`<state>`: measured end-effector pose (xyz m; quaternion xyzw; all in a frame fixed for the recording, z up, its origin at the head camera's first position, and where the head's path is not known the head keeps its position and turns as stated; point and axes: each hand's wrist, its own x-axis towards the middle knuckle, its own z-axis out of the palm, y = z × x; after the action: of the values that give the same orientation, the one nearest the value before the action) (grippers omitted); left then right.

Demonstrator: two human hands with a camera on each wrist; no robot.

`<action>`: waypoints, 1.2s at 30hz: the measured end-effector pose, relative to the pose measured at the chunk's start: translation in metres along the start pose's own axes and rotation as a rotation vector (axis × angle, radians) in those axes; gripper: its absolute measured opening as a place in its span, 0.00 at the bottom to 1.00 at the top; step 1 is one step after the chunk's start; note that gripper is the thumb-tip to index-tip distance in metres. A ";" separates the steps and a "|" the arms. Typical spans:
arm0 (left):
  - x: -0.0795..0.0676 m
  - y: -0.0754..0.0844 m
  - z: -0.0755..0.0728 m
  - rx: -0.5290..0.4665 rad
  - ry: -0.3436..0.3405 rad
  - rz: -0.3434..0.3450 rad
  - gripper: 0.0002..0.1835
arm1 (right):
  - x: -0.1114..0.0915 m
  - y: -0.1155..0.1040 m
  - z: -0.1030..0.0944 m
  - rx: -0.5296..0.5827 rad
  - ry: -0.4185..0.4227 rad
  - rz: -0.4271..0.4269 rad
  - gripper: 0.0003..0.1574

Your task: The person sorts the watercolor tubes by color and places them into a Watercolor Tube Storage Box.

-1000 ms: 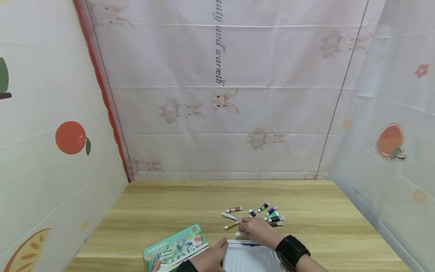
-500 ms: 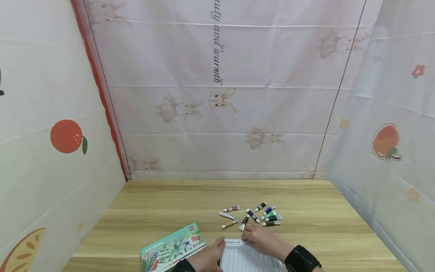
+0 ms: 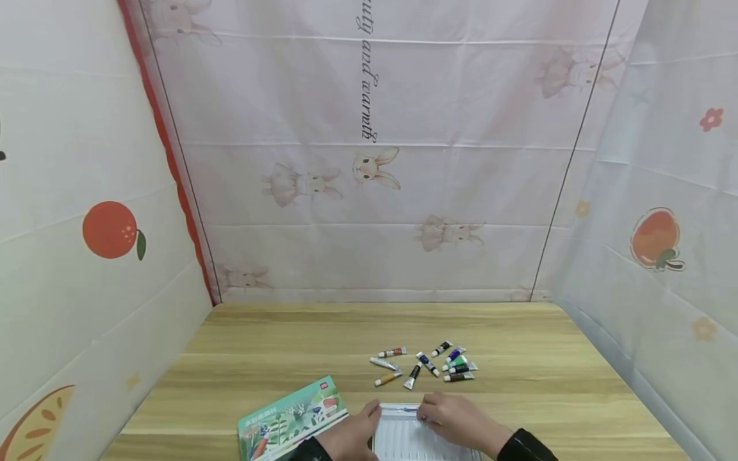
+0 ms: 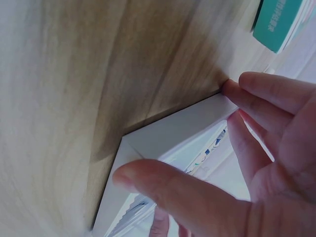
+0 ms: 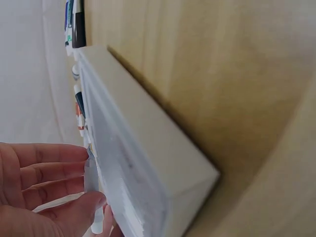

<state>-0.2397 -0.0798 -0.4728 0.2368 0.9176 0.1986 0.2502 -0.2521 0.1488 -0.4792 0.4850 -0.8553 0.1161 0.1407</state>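
My right hand shifted rightward along far edge of white tray, clear of loose paint tubes; thumb and fingers pinch pale tube at tray, isolating it. Left hand grips tray.

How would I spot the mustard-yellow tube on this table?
On the wooden table, small tubes lie scattered beyond the white tray. At their left end, closer to the tray than the pale tube, lies the mustard-yellow tube, the only yellow one.
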 end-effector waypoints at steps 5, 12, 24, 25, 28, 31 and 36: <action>0.000 0.000 -0.001 0.007 -0.005 0.004 0.42 | -0.007 -0.001 0.002 0.001 -0.025 0.006 0.12; -0.001 0.000 -0.001 -0.002 -0.016 0.019 0.42 | -0.016 -0.001 0.000 0.008 -0.013 -0.024 0.12; 0.000 -0.001 0.000 -0.003 -0.009 0.026 0.43 | -0.030 -0.002 -0.005 0.090 -0.080 0.045 0.12; -0.001 0.000 0.000 0.001 -0.004 0.028 0.43 | -0.030 -0.002 -0.005 0.088 -0.078 0.042 0.12; -0.001 0.001 0.001 0.003 0.005 0.027 0.43 | -0.033 -0.001 -0.004 0.066 -0.064 0.031 0.12; -0.002 0.002 0.001 0.001 0.009 0.021 0.43 | -0.035 0.001 -0.003 0.054 -0.055 0.020 0.13; -0.002 0.002 0.001 0.002 0.006 0.017 0.42 | -0.040 0.004 -0.002 0.069 -0.055 0.026 0.13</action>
<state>-0.2376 -0.0792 -0.4721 0.2443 0.9164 0.2006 0.2455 -0.2356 0.1829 -0.4914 0.4814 -0.8606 0.1340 0.0987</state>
